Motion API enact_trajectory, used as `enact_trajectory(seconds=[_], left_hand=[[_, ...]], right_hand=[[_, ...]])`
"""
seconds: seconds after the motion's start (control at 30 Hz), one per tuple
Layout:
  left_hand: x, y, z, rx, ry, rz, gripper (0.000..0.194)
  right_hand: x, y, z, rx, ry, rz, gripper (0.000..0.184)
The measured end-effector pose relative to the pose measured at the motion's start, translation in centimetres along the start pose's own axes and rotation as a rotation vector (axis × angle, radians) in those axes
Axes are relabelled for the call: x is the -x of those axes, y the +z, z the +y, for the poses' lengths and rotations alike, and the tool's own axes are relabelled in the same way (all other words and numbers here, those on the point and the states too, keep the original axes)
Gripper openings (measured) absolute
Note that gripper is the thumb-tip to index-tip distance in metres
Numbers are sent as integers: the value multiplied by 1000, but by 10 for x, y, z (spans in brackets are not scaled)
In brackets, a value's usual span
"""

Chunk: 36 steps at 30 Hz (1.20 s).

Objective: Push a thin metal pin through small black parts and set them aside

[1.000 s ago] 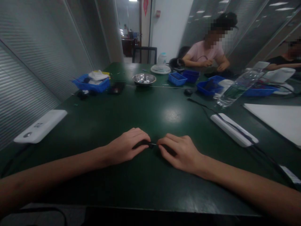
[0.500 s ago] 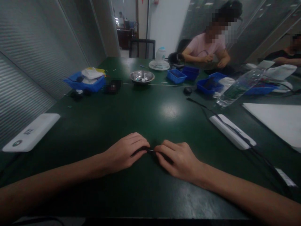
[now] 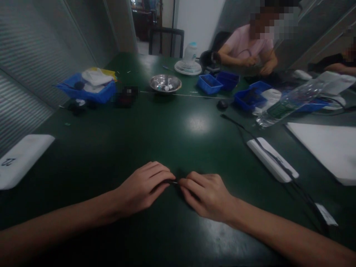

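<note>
Left hand [image 3: 147, 187]: clamped on a thin piece [image 3: 174, 182], left end.
Right hand [image 3: 208, 194]: clamped on its right end.
Thin piece: is held between.

Green table [image 3: 155, 129], dark chair [image 3: 167, 31], slatted blinds [image 3: 19, 105]

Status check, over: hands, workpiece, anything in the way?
Left hand and right hand pinching, close together. Thin piece between them, pale section showing, too small to identify. White case under black cable off right, clear of both hands.
</note>
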<state>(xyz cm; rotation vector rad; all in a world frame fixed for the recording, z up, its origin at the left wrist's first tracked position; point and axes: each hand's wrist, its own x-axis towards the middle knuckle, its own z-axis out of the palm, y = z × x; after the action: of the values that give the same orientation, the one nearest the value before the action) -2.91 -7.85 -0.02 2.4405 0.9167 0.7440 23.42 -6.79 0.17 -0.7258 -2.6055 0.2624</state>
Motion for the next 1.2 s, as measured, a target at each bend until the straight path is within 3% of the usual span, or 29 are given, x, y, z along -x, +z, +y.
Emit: enact_trajectory(seconds=[0.47,0.8,0.97,1.2], left_hand=[[1,-3,-11,70,137,81,26],[5,-1,-10,63,142,69,45],[1,-1,-9,107,29,80,41],[-8,-8,-10,274,-186,-11,15]], right_hand=[[1,-2,2,-77,53,-35,20],[0,-3,-1,-99,100,12,16],[-1,-4,-2,-125,105,29,15],[-1,-5,1,-183,118,14,15]])
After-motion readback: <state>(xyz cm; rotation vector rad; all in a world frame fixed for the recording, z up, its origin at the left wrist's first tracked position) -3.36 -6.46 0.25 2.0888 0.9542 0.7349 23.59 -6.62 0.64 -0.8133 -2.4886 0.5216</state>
